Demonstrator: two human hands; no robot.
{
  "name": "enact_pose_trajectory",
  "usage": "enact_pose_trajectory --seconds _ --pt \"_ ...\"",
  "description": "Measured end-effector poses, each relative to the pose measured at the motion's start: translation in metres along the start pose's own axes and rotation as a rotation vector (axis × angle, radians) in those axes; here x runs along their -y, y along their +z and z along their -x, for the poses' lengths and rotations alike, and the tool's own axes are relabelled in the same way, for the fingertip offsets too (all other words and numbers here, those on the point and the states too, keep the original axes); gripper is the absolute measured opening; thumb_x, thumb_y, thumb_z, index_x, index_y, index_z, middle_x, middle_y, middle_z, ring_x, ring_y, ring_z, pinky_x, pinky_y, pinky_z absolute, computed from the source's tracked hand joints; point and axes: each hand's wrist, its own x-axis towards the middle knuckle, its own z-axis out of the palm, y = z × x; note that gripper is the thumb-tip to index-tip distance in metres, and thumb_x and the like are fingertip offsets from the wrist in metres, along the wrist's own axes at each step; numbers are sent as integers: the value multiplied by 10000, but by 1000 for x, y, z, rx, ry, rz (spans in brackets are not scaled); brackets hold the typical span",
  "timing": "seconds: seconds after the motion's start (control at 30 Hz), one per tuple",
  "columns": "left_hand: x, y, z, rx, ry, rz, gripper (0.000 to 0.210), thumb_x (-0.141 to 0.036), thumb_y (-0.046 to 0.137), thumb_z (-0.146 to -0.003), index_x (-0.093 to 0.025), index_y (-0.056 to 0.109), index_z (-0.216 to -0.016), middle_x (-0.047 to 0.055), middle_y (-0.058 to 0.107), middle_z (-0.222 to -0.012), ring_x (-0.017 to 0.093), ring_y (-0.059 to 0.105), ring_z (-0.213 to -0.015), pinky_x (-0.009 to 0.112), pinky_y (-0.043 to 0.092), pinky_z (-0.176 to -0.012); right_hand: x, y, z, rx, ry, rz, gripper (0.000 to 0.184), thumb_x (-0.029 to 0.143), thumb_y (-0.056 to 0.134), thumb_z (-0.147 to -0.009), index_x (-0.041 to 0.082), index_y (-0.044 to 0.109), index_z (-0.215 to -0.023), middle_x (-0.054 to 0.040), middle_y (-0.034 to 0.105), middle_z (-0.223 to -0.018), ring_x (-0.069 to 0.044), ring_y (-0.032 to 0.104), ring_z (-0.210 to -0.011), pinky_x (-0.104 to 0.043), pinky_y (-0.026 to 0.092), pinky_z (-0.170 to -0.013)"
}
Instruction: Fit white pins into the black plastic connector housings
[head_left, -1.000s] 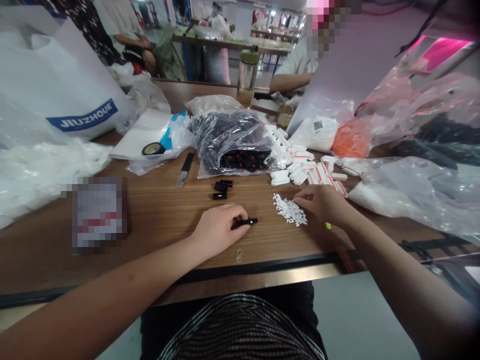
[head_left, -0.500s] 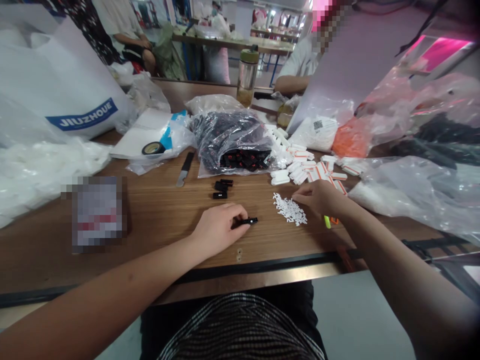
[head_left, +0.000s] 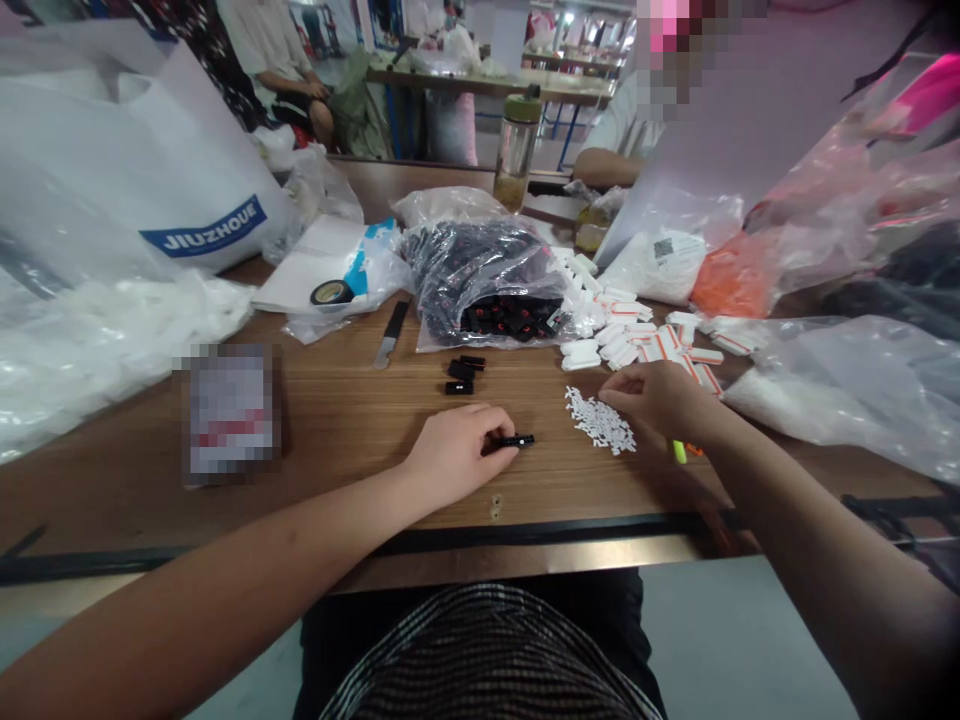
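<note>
Camera view turning slightly left, whole scene sitting further right in picture. Dark strip (head_left: 24,543) appearing at left end of tabletop (head_left: 330,400). Right hand (head_left: 654,393) shifting slightly left at pile of small white pieces (head_left: 601,422). Orange piece (head_left: 694,450), hidden a second ago, peeking out below hand; more of lime piece (head_left: 679,452) showing. Co-worker's arm (head_left: 606,166) sitting further from bottle (head_left: 516,150).

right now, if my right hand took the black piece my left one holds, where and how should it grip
Probably pinch the exposed end of the black piece, coming from the right: it juts that way past your left hand, which hides its other end, and your right hand is on that side.
</note>
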Motion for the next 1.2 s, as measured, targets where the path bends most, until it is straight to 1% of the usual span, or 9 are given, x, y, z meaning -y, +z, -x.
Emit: enact_pose_trajectory --seconds 0.07,0.13,0.2,0.27,0.4,0.63,0.83,1.07,1.2 --pt "0 0 0 -5 0 5 83 -292 646 -820 -220 647 -862 -34 570 -684 122 515 -608 261 375 -588 22 5 9 -25 -97 -114 199 391 623 -810 210 701 -781 -26 713 -728 -159 632 -648 -291 480 -605" --pt "1 1 1 -11 -1 9 81 -292 650 -819 -223 648 -861 -34 580 -700 122 521 -615 258 375 -584 49 13 19 -14 -276 -199 195 381 593 -857 216 684 -809 -33 706 -826 -165 632 -759 -312 490 -708" --pt "1 2 1 -15 -1 9 81 -287 661 -811 -225 649 -862 -34 591 -718 123 529 -628 255 378 -585 70 25 27 40 -431 -213 157 332 593 -877 217 668 -800 -40 686 -910 -179 612 -898 -350 471 -848" --pt "1 2 1 -17 5 11 78 -279 667 -806 -227 648 -861 -35 601 -738 123 535 -640 253 380 -588 82 36 30 73 -506 -212 115 268 590 -884 213 653 -805 -40 663 -929 -179 585 -935 -362 449 -884" --pt "2 2 1 -19 22 21 70 -274 665 -811 -225 646 -856 -36 609 -761 121 537 -648 253 373 -586 82 47 27 66 -530 -182 76 219 588 -883 206 632 -822 -36 633 -898 -178 559 -902 -364 436 -860" --pt "3 1 1 -17 20 17 74 -276 669 -809 -229 643 -860 -35 608 -768 129 546 -669 255 370 -591 83 45 26 34 -608 -68 67 155 588 -859 196 623 -818 -49 620 -905 -189 541 -897 -366 424 -855" --pt "1 0 1 -1 7 3 92 -289 678 -803 -220 628 -836 -34 587 -741 133 535 -652 256 357 -574 95 44 32 -4 -716 162 190 181 506 -920 179 675 -834 -72 635 -889 -208 518 -882 -374 392 -819" --pt "2 1 1 -20 -1 32 81 -280 677 -803 -225 646 -853 -40 594 -730 118 522 -622 252 365 -582 85 41 42 -82 -687 185 215 231 525 -923 206 714 -1024 -67 686 -980 -220 536 -926 -388 378 -834" --pt "1 1 0 -16 -11 47 81 -265 685 -789 -218 644 -840 -40 601 -734 113 516 -615 252 368 -588 79 42 44 -109 -697 232 218 231 529 -916 217 724 -1013 -75 677 -1013 -227 525 -928 -385 381 -811"
